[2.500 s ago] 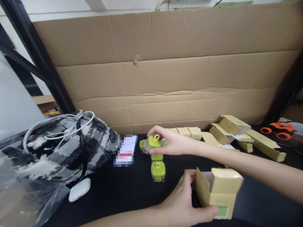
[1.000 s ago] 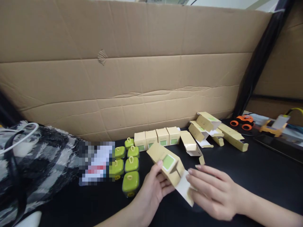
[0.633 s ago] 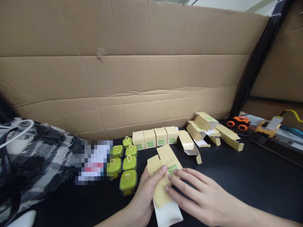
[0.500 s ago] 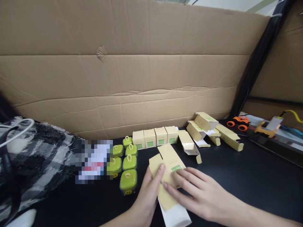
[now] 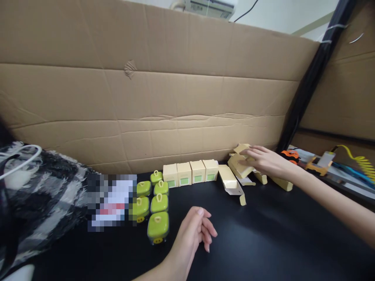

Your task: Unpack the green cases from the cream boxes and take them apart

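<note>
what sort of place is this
Probably an improvised workstation, perhaps for sorting or packing small goods: a black work surface backed by a tall cardboard panel, with a row of small closed cartons standing on the surface.

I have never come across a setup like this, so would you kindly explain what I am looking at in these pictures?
There is no machine here: these are a person's two bare hands, seen by one camera worn on the head, looking forward and down. On the black table, before a cardboard panel, stand six green-lidded containers and, beside them, a row of four yellowish boxes. Further right lie opened cartons, some piled together. The left hand is loosely curled, with nothing visible in it. The right hand is at the carton pile; whether it grips one, I cannot tell.
</note>
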A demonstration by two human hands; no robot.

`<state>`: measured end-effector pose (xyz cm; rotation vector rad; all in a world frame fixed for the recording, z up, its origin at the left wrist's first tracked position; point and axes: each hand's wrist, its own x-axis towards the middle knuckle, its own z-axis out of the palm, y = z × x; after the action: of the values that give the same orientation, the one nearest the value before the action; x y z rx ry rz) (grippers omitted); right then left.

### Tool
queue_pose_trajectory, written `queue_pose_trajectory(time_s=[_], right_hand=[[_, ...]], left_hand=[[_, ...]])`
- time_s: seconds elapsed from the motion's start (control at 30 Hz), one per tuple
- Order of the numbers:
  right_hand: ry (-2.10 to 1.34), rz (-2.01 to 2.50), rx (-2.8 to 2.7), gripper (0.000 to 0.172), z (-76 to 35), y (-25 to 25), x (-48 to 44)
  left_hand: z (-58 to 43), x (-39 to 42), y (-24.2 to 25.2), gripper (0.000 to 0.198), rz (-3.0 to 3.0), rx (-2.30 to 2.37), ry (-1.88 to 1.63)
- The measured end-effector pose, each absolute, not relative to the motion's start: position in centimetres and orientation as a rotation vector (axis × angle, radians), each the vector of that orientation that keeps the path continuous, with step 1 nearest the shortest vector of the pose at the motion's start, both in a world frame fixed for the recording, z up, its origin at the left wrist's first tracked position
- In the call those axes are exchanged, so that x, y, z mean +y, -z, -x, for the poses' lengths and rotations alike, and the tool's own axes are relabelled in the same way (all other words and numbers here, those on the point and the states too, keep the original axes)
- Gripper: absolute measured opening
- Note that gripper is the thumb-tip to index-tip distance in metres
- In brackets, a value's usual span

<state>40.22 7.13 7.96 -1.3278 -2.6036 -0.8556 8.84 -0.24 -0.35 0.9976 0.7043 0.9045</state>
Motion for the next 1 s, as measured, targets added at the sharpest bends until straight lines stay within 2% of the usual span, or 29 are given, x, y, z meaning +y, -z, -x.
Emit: queue_pose_trajectory(time_s=[0.07, 0.27, 0.43, 0.67, 0.8, 0.87, 1.0], right_hand=[[0.8, 1.309, -2.69, 0.049, -40.4, -7.3, 7.1], [0.596, 1.301, -2.81, 0.061, -39.0, -7.0, 6.2], [0.492, 1.384, -2.674, 0.042, -35.5, -7.6, 5.8], [0.29, 1.436, -2.543, 0.049, -31.0, -8.5, 10.5], [0.058, 1.46, -2.69, 0.032, -29.8, -9.1, 13.7], [-0.001, 1.466, -2.702, 0.029, -29.6, -9.5, 13.9], [0.039, 1.424, -2.569, 0.049, -30.1, -10.9, 11.6]], left_hand=[[-8.8, -0.3, 0.3, 0.047, -1.003, 0.705, -0.903], [-8.9, -0.4, 0.1, 0.04, -1.003, 0.695, -0.897], [-8.7, -0.4, 0.4, 0.033, -1.018, 0.665, -0.89], [-8.6, -0.5, 0.4, 0.028, -1.061, 0.671, -0.877], [-8.5, -0.9, 0.2, 0.024, -1.128, 0.689, -0.851], [-8.3, -1.3, -0.1, 0.022, -1.245, 0.696, -0.809], [-7.5, -2.2, -1.1, 0.009, -1.857, 0.731, -0.893]])
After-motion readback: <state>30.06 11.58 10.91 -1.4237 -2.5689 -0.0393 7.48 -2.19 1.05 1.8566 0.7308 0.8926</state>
